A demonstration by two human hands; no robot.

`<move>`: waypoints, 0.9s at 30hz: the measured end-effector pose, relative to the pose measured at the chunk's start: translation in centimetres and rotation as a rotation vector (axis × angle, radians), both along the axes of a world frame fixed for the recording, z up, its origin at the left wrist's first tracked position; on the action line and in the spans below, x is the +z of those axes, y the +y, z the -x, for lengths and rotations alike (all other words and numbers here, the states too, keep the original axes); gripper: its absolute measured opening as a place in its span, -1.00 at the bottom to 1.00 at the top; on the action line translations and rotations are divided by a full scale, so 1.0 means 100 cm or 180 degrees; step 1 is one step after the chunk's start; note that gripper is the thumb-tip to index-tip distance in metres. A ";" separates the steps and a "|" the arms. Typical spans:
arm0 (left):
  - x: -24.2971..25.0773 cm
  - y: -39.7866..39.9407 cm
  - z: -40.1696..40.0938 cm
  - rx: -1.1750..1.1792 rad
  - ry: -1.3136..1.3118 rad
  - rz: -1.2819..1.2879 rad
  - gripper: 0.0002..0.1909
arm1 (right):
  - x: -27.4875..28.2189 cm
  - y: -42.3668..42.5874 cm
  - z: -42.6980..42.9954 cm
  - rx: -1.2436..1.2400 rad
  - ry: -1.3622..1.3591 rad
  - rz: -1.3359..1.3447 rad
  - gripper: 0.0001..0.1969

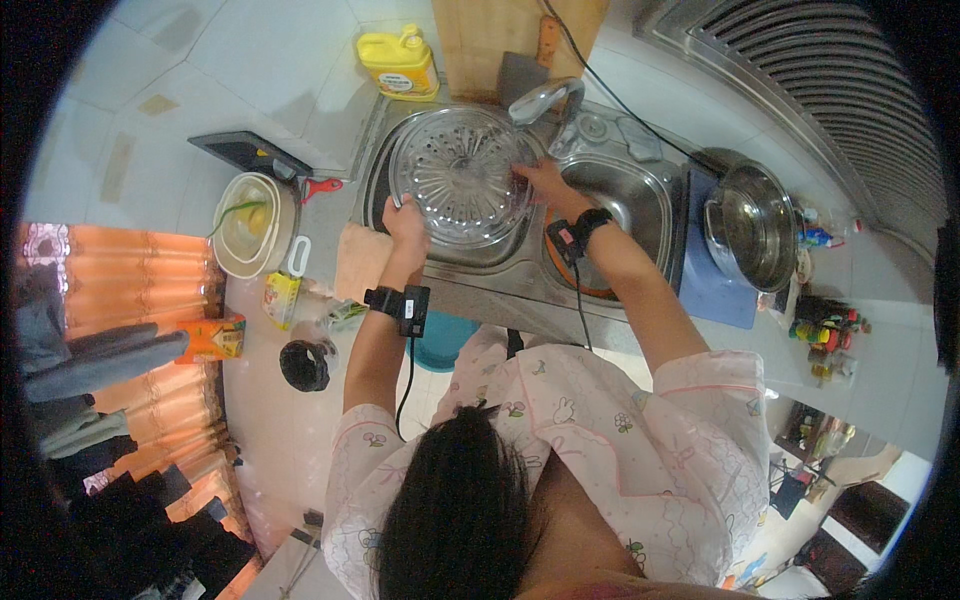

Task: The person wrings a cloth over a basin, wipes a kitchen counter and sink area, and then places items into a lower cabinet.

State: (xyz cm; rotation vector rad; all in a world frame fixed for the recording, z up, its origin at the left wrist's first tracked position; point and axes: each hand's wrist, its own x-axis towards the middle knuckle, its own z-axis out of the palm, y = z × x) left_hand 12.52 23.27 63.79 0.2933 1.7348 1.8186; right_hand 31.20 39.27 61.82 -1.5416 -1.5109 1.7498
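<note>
A round, shiny metal steamer tray (461,169) with radial ridges and small holes is held over the left basin of a stainless steel sink (487,264). My left hand (407,223) grips its near left rim. On its right side, my right hand (541,181) has hold of the edge, with part of the fingers hidden. Behind the tray's right edge stands the faucet (541,103). The right basin (626,195) lies beneath my right forearm, and an orange-rimmed round item (559,259) sits partly hidden in it.
A large steel pot (757,225) stands by a blue mat (701,262) on the right. Nested pale basins (251,244), a red-handled tool (324,187) and a tan cloth (361,259) are left. A yellow jug (397,64) and a cutting board (480,45) stand behind.
</note>
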 end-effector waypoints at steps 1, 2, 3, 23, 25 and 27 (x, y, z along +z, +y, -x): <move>0.001 0.001 -0.001 0.0005 -0.0102 0.0011 -0.86 | 0.008 -0.004 -0.004 -0.0043 0.0123 0.0160 -0.37; 0.001 0.002 -0.003 0.0010 -0.0205 0.0022 -0.85 | -0.009 0.002 -0.006 0.0105 0.0120 0.0351 -0.36; 0.001 0.005 -0.005 0.0001 -0.0199 0.0015 -0.85 | -0.014 0.004 -0.005 0.0269 0.0118 0.0534 -0.36; -0.029 0.005 -0.045 0.0791 -0.0601 0.0106 -0.78 | 0.024 -0.024 0.009 -0.0676 -0.1342 -0.0770 -0.23; -0.030 0.005 -0.048 0.0777 -0.0818 0.0033 -0.77 | 0.020 -0.022 0.007 -0.0598 -0.1285 -0.1070 -0.21; -0.036 0.002 -0.047 0.0824 -0.0917 -0.0179 -0.78 | 0.018 -0.018 0.009 -0.0494 -0.1218 -0.1364 -0.20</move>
